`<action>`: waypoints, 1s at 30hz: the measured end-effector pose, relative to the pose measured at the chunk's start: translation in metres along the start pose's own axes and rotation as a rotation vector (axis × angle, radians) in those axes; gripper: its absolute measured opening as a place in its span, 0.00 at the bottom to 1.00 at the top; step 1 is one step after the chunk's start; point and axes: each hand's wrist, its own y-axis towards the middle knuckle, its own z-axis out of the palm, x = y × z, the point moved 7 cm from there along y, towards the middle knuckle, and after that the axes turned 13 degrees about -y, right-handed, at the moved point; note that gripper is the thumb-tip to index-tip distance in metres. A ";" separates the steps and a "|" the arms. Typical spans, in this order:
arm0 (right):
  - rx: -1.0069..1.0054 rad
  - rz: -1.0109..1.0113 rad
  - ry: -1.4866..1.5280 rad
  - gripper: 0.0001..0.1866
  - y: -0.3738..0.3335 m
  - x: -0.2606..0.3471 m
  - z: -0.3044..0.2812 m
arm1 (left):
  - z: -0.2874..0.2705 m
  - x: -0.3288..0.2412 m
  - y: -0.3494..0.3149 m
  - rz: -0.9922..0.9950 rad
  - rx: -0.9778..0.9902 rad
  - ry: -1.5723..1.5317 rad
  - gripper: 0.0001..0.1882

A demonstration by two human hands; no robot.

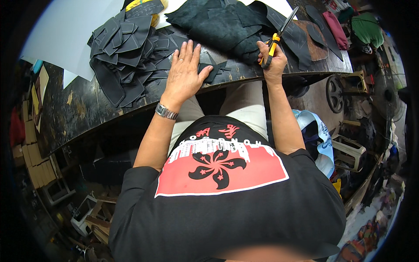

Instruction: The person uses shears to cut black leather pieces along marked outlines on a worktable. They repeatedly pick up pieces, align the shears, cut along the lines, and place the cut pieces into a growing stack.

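Dark, worn workbench [78, 109] fills the upper part of the view, a white sheet [65, 39] on it at ten o'clock. Between ten and eleven lies a heap of cut black pieces [124, 56], many bearing pale outlines; crumpled black material [222, 28] covers twelve. Just past eleven, the left hand [187, 74] lies flat, palm down and gripping nothing visible, its thumb over a dark scrap [212, 75]. Near one o'clock, the right hand [273, 63] grasps scissors [276, 38] by their yellow-and-black handles, blades pointing toward one. At three stands a pale stool [351, 150].
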 end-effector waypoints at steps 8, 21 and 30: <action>0.007 -0.004 -0.013 0.14 0.000 0.003 0.001 | -0.014 0.008 -0.006 -0.094 0.026 -0.526 0.23; -0.027 -0.019 0.018 0.15 0.000 0.006 0.002 | 0.001 0.004 0.007 -0.130 -0.054 -0.053 0.39; -0.031 -0.020 0.004 0.15 -0.002 0.008 0.002 | 0.002 -0.026 -0.002 0.104 0.138 -0.157 0.34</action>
